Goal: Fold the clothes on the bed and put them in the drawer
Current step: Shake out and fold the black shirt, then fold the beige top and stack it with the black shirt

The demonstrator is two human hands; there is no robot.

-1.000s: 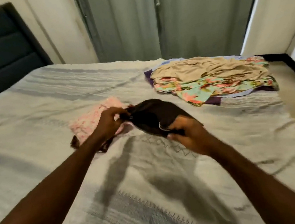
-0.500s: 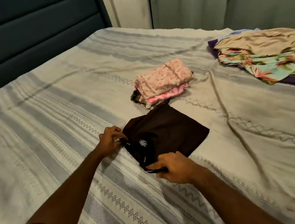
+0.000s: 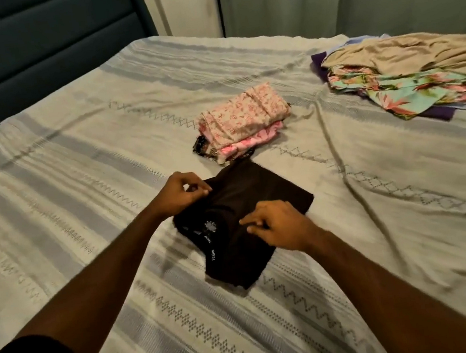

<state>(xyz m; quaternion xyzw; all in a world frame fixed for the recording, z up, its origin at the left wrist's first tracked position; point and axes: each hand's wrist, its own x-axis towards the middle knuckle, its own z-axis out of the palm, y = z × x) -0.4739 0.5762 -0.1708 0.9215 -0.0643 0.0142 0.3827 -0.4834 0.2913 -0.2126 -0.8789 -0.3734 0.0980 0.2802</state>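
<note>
The left hand (image 3: 182,190) has its fingers curled, pinching the soft upper-left edge of the black garment (image 3: 246,221), thumb against fingertips. The right hand (image 3: 279,225) lies over the garment's right half, forefinger stretched leftward and the other fingers bent, pinching a small ridge of the dark cloth. The garment is a matte knit folded into a rough rectangle with small white lettering near its left side; it lies flat on the bed (image 3: 84,171), around the middle of the cover, its long axis slanting from the near edge toward the far right corner. The cover is a pale woven spread with grey bands and stitched zigzag and diamond rows, creased in long wrinkles on the right. Just beyond the garment's far tip sits a folded stack of pink patterned clothes (image 3: 244,122), compact and blocky. Well apart, by the bed's far right corner, lies a loose heap of clothes (image 3: 412,72): tan, floral turquoise, purple. A padded dark headboard (image 3: 34,48) lines the far left edge.
</note>
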